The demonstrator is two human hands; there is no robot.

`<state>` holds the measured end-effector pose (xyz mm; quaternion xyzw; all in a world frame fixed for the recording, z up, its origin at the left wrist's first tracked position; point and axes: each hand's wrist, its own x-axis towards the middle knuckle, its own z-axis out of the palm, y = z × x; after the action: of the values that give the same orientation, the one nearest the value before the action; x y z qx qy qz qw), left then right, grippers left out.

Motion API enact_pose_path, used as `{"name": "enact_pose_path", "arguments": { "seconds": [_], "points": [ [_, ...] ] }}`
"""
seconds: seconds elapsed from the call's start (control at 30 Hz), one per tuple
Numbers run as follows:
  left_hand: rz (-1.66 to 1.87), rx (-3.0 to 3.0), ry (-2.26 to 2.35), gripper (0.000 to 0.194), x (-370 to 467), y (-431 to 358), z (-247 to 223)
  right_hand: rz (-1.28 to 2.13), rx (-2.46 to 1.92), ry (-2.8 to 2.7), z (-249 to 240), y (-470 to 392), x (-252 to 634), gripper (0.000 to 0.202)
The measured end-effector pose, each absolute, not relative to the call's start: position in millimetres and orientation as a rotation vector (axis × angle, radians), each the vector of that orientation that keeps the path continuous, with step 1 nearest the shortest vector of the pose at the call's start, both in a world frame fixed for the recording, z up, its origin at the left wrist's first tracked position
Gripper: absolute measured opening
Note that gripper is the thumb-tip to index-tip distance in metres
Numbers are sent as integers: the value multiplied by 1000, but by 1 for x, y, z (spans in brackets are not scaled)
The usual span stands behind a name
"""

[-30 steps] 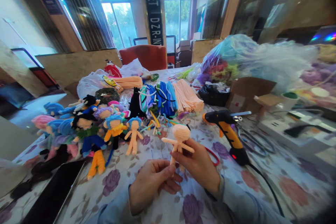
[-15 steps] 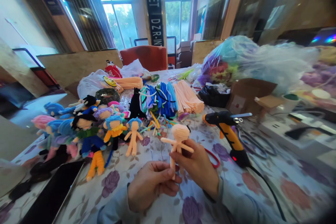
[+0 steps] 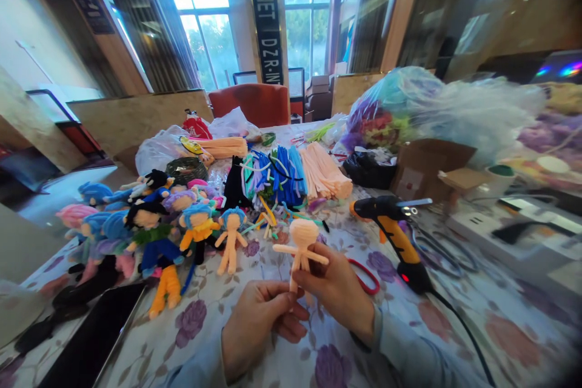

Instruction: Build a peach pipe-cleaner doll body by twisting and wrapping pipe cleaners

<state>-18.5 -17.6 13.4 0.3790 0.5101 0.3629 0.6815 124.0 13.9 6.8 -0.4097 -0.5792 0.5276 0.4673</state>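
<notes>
A bare peach pipe-cleaner doll [image 3: 304,235] with a round head and outstretched arms is held upright above the table. My right hand [image 3: 339,285] is closed around its body from the right, thumb across the front. Lower down, my left hand [image 3: 264,321] pinches the end of one leg between thumb and fingers. Behind my right hand lies a pair of scissors, of which only the red handle [image 3: 373,282] shows. A similar small doll with blue hair [image 3: 232,239] lies to the left.
Finished dolls [image 3: 152,230] crowd the left side, near a black tablet-like slab [image 3: 93,336]. Blue pipe cleaners [image 3: 286,176] and peach pipe cleaners [image 3: 325,173] lie behind. A yellow-black glue gun [image 3: 400,242] stands right, its cable trailing forward. Cardboard box [image 3: 416,170] and plastic bags [image 3: 477,106] sit beyond.
The doll and both hands sit slightly further left and lower in the view, which has tilted a little upward. My grip on the doll looks the same.
</notes>
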Motion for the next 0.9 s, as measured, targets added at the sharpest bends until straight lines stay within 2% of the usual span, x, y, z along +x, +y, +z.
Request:
{"name": "enact_pose_path", "arguments": {
  "seconds": [0.13,0.27,0.4,0.53,0.73,0.9],
  "points": [
    [759,866,1174,19,-19,-17,18,1274,-1014,-1432,2,17,123,11],
    [748,866,1161,19,-22,-15,16,1429,-891,-1380,2,19,127,7],
    [782,905,1140,17,-24,-15,15,1569,-889,-1336,5,19,133,21],
    [744,923,1111,14,-23,-15,19,1607,-890,-1296,5,20,134,22],
    [1039,968,1036,27,-22,-10,18,1596,-826,-1389,7,17,128,21],
    [1124,1019,1086,21,-26,-8,11,1580,-853,-1414,2,13,125,21]
  ]
}}
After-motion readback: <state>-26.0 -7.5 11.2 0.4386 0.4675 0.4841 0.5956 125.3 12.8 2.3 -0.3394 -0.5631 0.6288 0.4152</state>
